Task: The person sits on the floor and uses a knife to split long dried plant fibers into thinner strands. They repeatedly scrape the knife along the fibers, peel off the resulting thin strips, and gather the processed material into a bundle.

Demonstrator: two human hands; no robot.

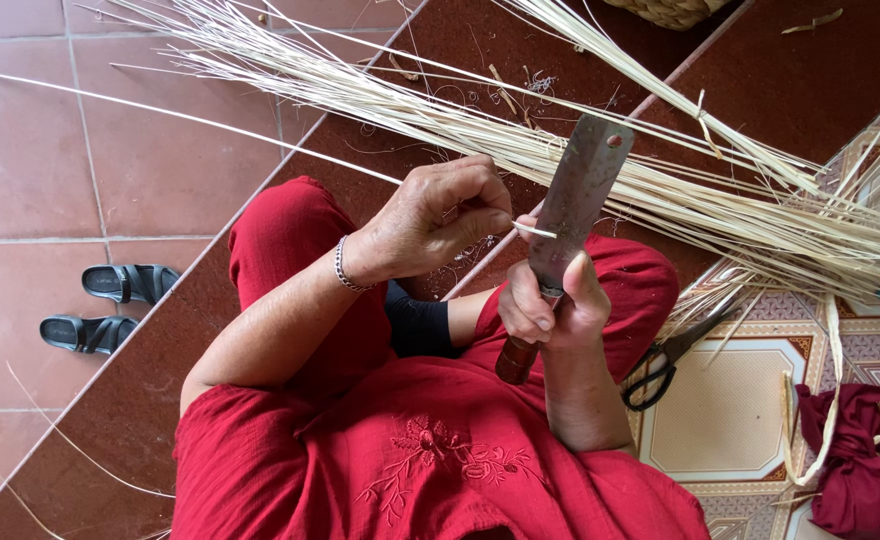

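While the sandals (110,305) are sitting side by side at the far left on the tiled floor (20,150), a person in red is sitting over a dark step, and one long thin strip (190,118) is running in from the upper left, slanting down to the right toward the hands. The left hand (430,220), wearing a bracelet (342,266) at the wrist, is lying over this strip with its fingers (480,205) pressed together, thumb and forefinger pinching the strip just short of its end. That pale end is poking out to the right and touching the flat of the knife (570,205), so the strip's long axis is crossing the blade, and the left hand is the nearer one to it. The right hand (550,305) is sitting lower, fingers wrapped tight round the knife's brown handle, holding the blade upright and tilted slightly right. Behind the blade a thick bundle (680,200) of pale strips is fanning out across the step toward the right. Farther right, scissors (675,360) are lying on the patterned mat (730,410), and a red cloth (860,460) is sitting at the far right edge.
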